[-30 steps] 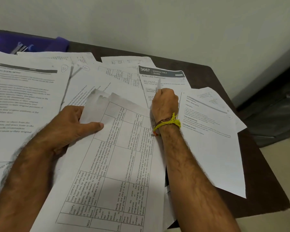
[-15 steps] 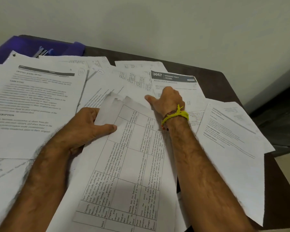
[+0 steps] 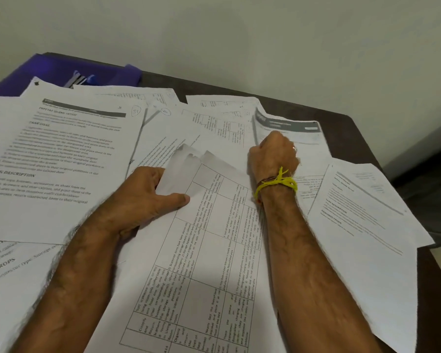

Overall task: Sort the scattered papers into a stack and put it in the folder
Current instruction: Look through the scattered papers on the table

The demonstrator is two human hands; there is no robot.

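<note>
Printed white papers lie scattered over a dark table [image 3: 346,118]. My left hand [image 3: 148,197] grips the left edge of a sheet with a printed table [image 3: 209,250], thumb on top and fingers under it. Farther back, my right hand [image 3: 273,154], with a yellow thread on the wrist, curls its fingers round the left edge of a sheet with a dark grey header [image 3: 290,126]; that edge is lifted and blurred. A purple folder [image 3: 49,70] lies at the back left, partly under papers.
A large text sheet [image 3: 61,161] covers the left side. Another text sheet [image 3: 362,220] overhangs the table's right edge. A pale wall stands behind the table. Pens or clips [image 3: 80,79] sit on the folder. Floor shows at the right.
My right hand has gone from lying on the grey-header sheet to curling round its left edge, which has lifted. The view has shifted, so more of the folder shows. My left hand keeps its grip.
</note>
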